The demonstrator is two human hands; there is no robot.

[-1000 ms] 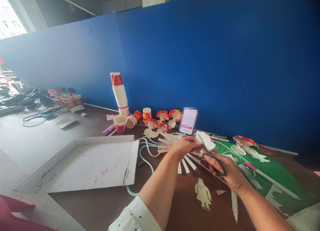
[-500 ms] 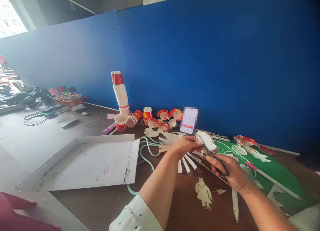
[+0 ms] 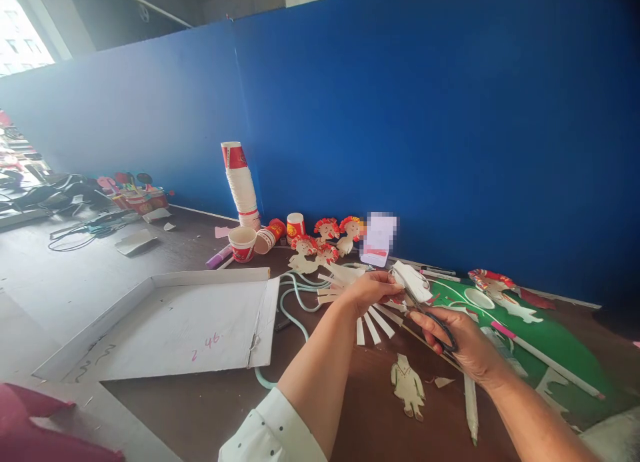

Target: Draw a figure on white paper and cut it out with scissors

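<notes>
Scissors with black handles [image 3: 447, 332] are gripped in my right hand [image 3: 465, 349], fingers closed around the loops. Their blades reach up to a white paper piece [image 3: 414, 282]. My left hand [image 3: 374, 293] pinches this piece at its lower left edge, close to the blades. Beneath my left hand, white paper strips [image 3: 370, 327] fan out on the table, partly covered by the hand. A paper figure cut-out [image 3: 408, 387], shaped like a body in clothes, lies flat below both hands. Under my right wrist is a white marker [image 3: 471, 409].
At left lies a white cardboard tray [image 3: 210, 322] with pale tubing [image 3: 295, 309] beside it. Behind stand a tall cup stack [image 3: 242, 189], loose red cups [image 3: 243, 245] and red-haired paper figures [image 3: 303, 249]. Green paper [image 3: 565, 349] with a pink-capped marker [image 3: 547, 359] lies right. A blue partition [image 3: 400, 115] rises behind.
</notes>
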